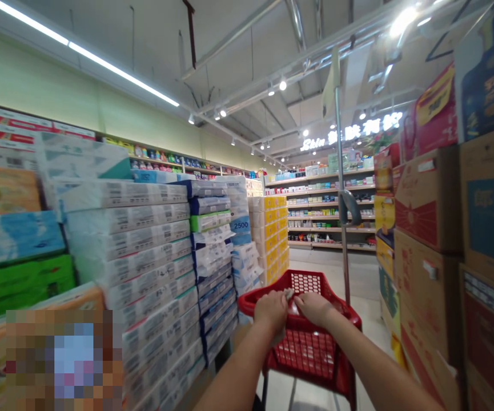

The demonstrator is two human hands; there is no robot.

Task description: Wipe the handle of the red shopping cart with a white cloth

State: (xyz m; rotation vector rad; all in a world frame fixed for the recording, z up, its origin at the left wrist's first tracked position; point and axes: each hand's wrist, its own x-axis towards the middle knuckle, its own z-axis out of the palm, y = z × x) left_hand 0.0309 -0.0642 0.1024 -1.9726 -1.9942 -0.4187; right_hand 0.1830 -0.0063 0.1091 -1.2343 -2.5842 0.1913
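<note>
A red plastic shopping cart with a mesh basket stands right in front of me. Both hands are at its near end, close together above the rim. My left hand is closed, and a small whitish scrap, perhaps paper or plastic, sticks out by its fingertips. My right hand is closed too, its fingers pointing left toward that scrap. What the right fingers hold is hidden. Little of the basket's inside shows behind my hands.
Tall stacks of white tissue packs line the left, with yellow packs further on. Cardboard boxes are piled along the right. A metal pole rises just beyond the cart. Stocked shelves stand at the back.
</note>
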